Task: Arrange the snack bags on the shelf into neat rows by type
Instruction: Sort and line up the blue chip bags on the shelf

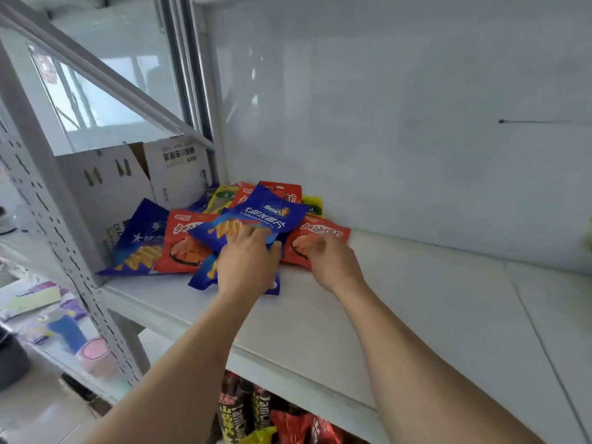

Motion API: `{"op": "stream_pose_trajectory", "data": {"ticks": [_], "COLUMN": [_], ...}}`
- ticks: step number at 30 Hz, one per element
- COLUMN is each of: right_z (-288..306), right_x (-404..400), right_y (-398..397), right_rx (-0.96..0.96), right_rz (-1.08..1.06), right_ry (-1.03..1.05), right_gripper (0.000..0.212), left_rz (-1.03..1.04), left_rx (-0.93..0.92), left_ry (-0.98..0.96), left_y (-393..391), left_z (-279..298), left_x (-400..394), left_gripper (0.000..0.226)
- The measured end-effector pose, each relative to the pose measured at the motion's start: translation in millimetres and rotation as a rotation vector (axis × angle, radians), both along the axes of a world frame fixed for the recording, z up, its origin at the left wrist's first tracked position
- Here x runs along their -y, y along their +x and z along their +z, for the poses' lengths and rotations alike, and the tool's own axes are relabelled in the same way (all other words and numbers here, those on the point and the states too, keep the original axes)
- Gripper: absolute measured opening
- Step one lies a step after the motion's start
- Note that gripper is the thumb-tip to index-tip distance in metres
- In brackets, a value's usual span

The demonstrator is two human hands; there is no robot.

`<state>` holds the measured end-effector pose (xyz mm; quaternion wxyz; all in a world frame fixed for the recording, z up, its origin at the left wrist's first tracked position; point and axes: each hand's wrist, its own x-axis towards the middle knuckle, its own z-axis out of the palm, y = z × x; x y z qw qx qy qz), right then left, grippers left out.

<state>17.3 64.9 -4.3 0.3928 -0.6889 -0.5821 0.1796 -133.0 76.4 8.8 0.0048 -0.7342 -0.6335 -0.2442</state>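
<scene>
We look down at a white shelf board (400, 315) backed by a pale glossy wall panel (416, 123). A loose heap of flat plastic snack bags sits at the back left of the shelf, against the wall and beside an open white cardboard box (128, 184).

Our left hand (248, 264) lies palm down on the heap. Its fingers (253, 233) curl over the lower edge of a blue foil snack bag with yellow chips printed on it (256, 219), and the thumb presses in from the right, so the hand grips that bag, which lies tilted on top of the pile. Under the palm a second blue bag (201, 277) pokes out toward the shelf's front edge.

Our right hand (333, 264) rests on a red snack bag with white lettering (320, 233) at the right end of the heap; its fingers bend down onto the bag's lower left part, though we cannot tell whether they pinch it or only press.

Another blue chip bag (141, 241) and another red bag (185, 245) lie flat at the left, overlapping. Behind them yellow-green packets (224, 197) and more red bags (282, 190) are jumbled against the wall.

Below the shelf, dark and red packages (272, 418) stand on a lower level. A grey perforated metal upright (64, 251) frames the left side.
</scene>
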Motion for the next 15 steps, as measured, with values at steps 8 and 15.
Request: {"op": "stream_pose_trajectory", "data": {"ticks": [8,15], "right_z": [13,12], "right_x": [-78,-109], "right_y": [-36,-66], "right_rx": [-0.460,-0.739], "right_rz": [-0.098,-0.221], "right_ry": [-0.227,-0.284], "right_gripper": [0.047,0.060], "left_rz": [0.182,0.061], "left_rx": [0.148,0.100], "left_ry": [-0.095,-0.150], "left_y": [-43,-56], "left_z": [2,-29], "left_x": [-56,-65], "left_gripper": [0.074,0.096]}}
